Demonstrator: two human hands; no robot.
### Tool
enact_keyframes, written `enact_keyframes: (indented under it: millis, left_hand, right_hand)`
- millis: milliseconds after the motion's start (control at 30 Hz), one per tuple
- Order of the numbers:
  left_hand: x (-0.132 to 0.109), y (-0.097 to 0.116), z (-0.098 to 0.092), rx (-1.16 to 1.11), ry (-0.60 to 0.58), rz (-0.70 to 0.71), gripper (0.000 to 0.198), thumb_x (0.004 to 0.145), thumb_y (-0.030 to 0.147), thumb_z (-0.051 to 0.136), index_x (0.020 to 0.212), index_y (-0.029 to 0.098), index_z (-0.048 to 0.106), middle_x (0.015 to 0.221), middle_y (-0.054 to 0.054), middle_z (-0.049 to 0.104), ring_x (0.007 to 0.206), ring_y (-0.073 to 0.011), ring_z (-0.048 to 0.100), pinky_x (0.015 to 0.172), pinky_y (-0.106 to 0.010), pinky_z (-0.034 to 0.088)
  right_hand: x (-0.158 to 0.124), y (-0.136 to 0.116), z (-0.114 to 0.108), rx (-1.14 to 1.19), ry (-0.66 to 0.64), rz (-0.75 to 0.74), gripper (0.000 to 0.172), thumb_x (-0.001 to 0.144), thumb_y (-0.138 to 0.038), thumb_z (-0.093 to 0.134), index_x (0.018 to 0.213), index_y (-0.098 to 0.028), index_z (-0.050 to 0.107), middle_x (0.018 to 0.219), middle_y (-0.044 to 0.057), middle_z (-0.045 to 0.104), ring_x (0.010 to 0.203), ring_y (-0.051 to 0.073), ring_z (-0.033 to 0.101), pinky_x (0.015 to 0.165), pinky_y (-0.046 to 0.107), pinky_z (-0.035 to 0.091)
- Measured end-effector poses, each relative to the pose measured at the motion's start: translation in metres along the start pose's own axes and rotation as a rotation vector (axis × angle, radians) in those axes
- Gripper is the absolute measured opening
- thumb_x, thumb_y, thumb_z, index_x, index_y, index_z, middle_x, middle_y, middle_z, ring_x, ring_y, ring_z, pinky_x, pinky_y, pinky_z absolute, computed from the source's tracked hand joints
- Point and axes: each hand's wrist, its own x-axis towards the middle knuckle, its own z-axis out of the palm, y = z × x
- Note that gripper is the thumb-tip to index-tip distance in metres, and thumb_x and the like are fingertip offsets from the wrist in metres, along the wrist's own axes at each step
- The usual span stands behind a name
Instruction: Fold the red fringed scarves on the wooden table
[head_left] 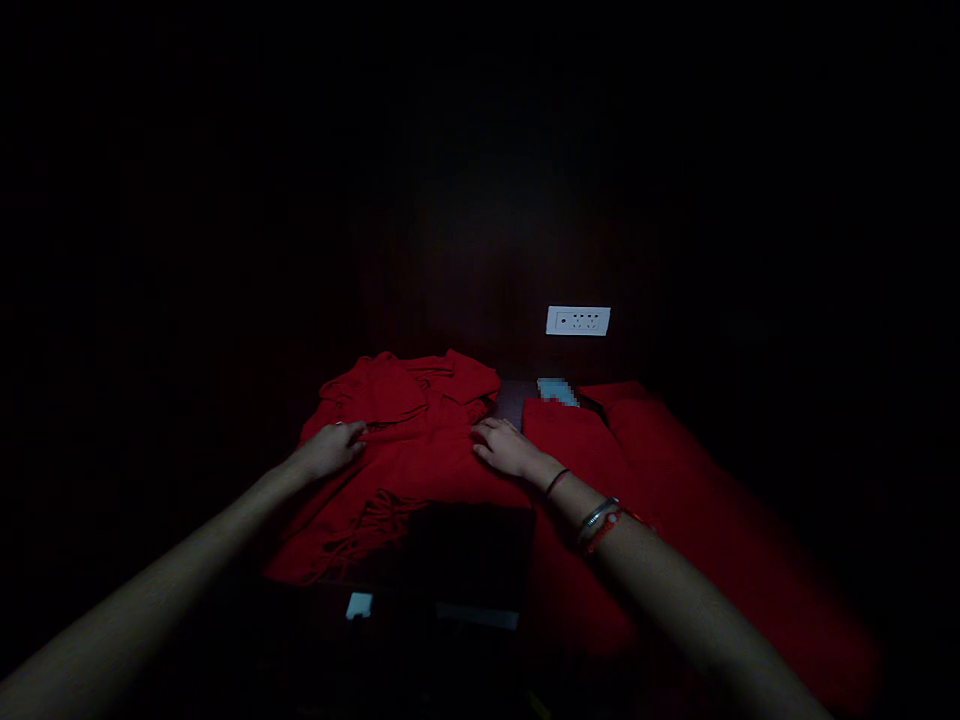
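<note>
A red fringed scarf [442, 465] lies spread in front of me, its far part bunched into loose folds and its tassels showing at the near left. At its left side, my left hand [335, 450] is closed, with the fingers curled at the cloth. My right hand [506, 447], with a dark band and bracelets on the wrist, pinches the scarf's right side. The fingertips of both hands are small and dim in this light. A dark shadow covers the near middle of the scarf.
More red cloth [697, 500] lies folded and spread to the right. A pale blue, blurred-out object [558, 391] sits behind it. On the dark wall is a white socket panel [578, 321]. A small white piece [359, 605] shows near the front. Deep darkness hides the surroundings.
</note>
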Motion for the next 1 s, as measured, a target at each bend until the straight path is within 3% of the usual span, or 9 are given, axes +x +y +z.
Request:
enact_keyframes:
  millis: [167,300,433,533,600,700,767,867,1000]
  left_hand:
    - [-0.003,0.029,-0.031,-0.314,0.145,0.239,0.024,0.079,0.037,0.034,0.087,0.020,0.049,0.090,0.000,0.056,0.085,-0.0129,0.050,0.080,-0.021,0.036]
    - [-0.002,0.048,-0.049,-0.365,-0.022,0.372,0.027,0.077,0.041,0.040,0.084,0.019,0.053,0.093,-0.001,0.055,0.089,-0.0143,0.047,0.085,-0.023,0.033]
    - [0.000,0.036,-0.033,-0.477,-0.274,0.334,0.030,0.079,0.038,0.034,0.091,0.018,0.053,0.096,-0.002,0.054,0.090,-0.0133,0.047,0.082,-0.022,0.035]
    - [0.000,0.021,-0.014,-0.441,-0.403,0.274,0.041,0.069,0.032,0.050,0.107,0.017,0.046,0.092,-0.002,0.054,0.083,-0.0131,0.049,0.073,-0.021,0.039]
    - [-0.001,0.016,-0.009,-0.341,-0.471,0.267,0.037,0.066,0.028,0.051,0.101,0.015,0.052,0.078,0.000,0.055,0.071,-0.0120,0.049,0.065,-0.021,0.040]
    - [-0.005,0.018,-0.012,-0.255,-0.468,0.315,0.023,0.067,0.026,0.048,0.083,0.013,0.059,0.075,-0.001,0.053,0.069,-0.0116,0.047,0.065,-0.020,0.039]
    - [-0.009,0.020,-0.016,-0.279,-0.496,0.354,0.028,0.065,0.025,0.051,0.090,0.014,0.057,0.084,-0.001,0.053,0.076,-0.0122,0.047,0.069,-0.020,0.038]
    - [-0.016,0.019,-0.018,-0.261,-0.586,0.335,0.041,0.063,0.022,0.053,0.104,0.018,0.052,0.081,0.001,0.053,0.072,-0.0111,0.047,0.064,-0.019,0.039]
    - [-0.024,0.013,-0.015,-0.172,-0.559,0.357,0.024,0.067,0.020,0.050,0.089,0.018,0.059,0.078,0.000,0.053,0.071,-0.0117,0.048,0.067,-0.021,0.039]
  right_hand:
    - [0.050,-0.017,0.020,0.184,0.148,-0.050,0.049,0.079,-0.029,0.045,0.122,-0.009,0.036,0.121,0.013,0.044,0.110,0.018,0.039,0.091,0.030,0.030]
    - [0.062,-0.012,0.016,0.369,0.057,-0.179,0.033,0.079,-0.029,0.045,0.108,-0.013,0.051,0.106,0.007,0.056,0.095,0.014,0.051,0.082,0.026,0.037]
    - [0.059,0.003,0.006,0.451,-0.067,-0.227,0.020,0.071,-0.019,0.055,0.090,-0.014,0.059,0.087,0.002,0.062,0.079,0.013,0.055,0.072,0.023,0.041]
    - [0.056,0.009,0.001,0.490,-0.144,-0.221,0.027,0.064,-0.017,0.061,0.091,-0.015,0.059,0.087,0.001,0.062,0.079,0.013,0.055,0.072,0.024,0.041]
    - [0.052,0.009,-0.003,0.532,-0.219,-0.208,0.037,0.061,-0.021,0.065,0.097,-0.016,0.058,0.095,0.002,0.061,0.084,0.014,0.055,0.076,0.025,0.041]
    - [0.046,0.009,-0.008,0.613,-0.321,-0.200,0.050,0.061,-0.033,0.065,0.107,-0.017,0.054,0.108,0.005,0.056,0.096,0.016,0.052,0.085,0.026,0.038]
    - [0.043,0.011,-0.010,0.661,-0.348,-0.206,0.048,0.066,-0.037,0.060,0.108,-0.015,0.054,0.111,0.007,0.055,0.099,0.016,0.050,0.088,0.027,0.036]
    - [0.041,0.017,-0.006,0.696,-0.342,-0.204,0.037,0.069,-0.030,0.057,0.103,-0.014,0.057,0.107,0.006,0.057,0.097,0.016,0.052,0.086,0.028,0.037]
    - [0.042,0.021,-0.002,0.723,-0.289,-0.168,0.029,0.064,-0.018,0.060,0.093,-0.013,0.062,0.097,0.006,0.062,0.090,0.017,0.055,0.083,0.030,0.039]
